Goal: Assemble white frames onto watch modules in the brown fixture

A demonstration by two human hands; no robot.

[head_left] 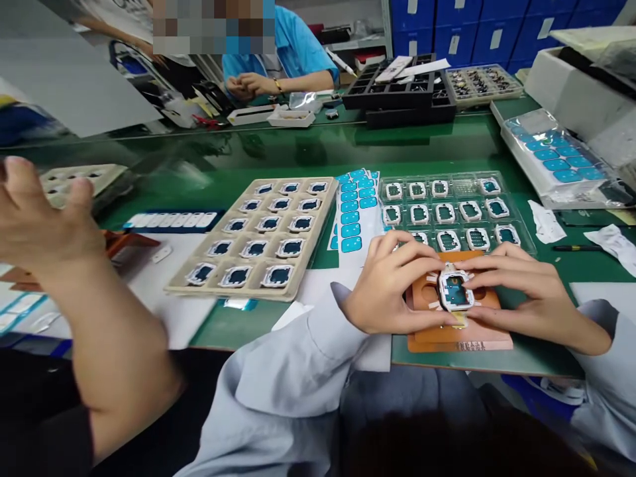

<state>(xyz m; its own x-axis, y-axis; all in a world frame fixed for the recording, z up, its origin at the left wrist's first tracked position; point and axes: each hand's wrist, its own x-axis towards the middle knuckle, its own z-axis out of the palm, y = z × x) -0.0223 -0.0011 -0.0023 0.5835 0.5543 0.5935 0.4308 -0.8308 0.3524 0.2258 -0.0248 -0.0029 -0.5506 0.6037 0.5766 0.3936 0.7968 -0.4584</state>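
A small white watch-case frame [456,291] with a dark green inside lies on an orange fixture block [462,338] at the table's front edge. From the left, my left hand [392,285] grips the frame's edge, thumb low and fingers at the top. My right hand [531,291] closes on its right side with fingertips and thumb. A bit of yellow film [460,320] shows under the frame near my left thumb. Just behind my hands stands a clear plastic tray [464,185] holding several similar white frames.
A beige tray [226,289] with several white frames stands left of centre. Blue sticker sheets [351,218] lie between the trays. A co-worker's raised arm [99,291] is close on my left. Another person in a blue shirt [298,50] sits opposite, near black parts trays [397,99].
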